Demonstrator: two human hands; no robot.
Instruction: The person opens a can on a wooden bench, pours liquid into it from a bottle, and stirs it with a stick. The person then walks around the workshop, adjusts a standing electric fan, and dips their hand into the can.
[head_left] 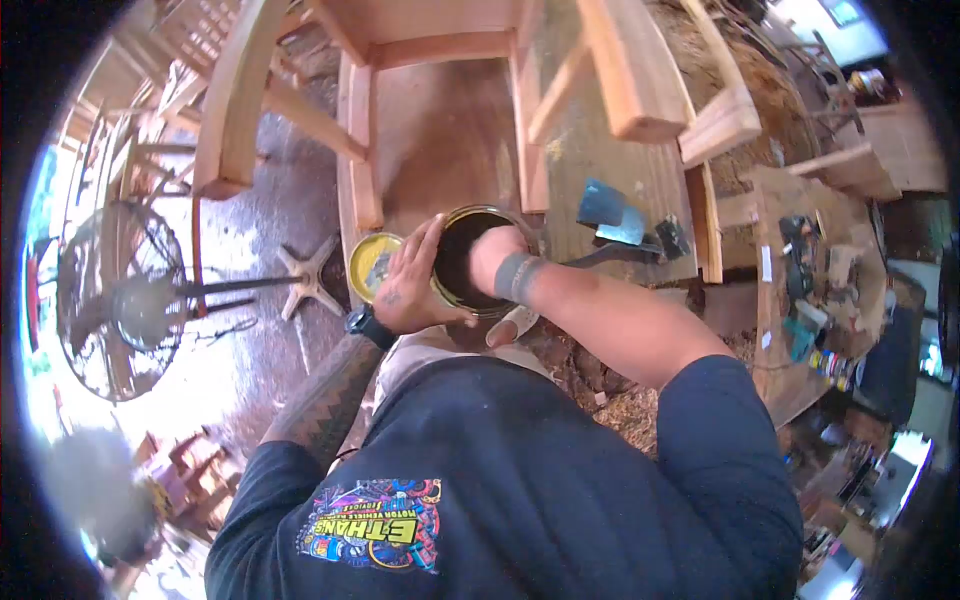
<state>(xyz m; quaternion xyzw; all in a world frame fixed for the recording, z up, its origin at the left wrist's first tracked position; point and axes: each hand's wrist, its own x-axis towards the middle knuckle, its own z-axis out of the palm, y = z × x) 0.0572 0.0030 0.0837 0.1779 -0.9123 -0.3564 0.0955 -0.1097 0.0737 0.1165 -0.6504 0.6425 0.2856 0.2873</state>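
A round open can (462,212) with a dark inside stands near the front edge of the wooden bench, close to my body. My left hand (408,275) lies against the can's left rim, its fingers reaching forward and its thumb along the near side. Inside the can is my right hand (497,258), its fingers hidden by the rim and the dark interior. Left of the can, partly behind my left fingers, sits a yellow round lid (374,262) with something grey on it.
Wooden chair frames (640,90) rise beyond and beside the can. Blue scraps (610,212) and a dark-handled tool (615,252) lie to the right. A pedestal fan (140,300) stands left; a cluttered side table (815,270) is at right. Shavings (630,415) cover the floor.
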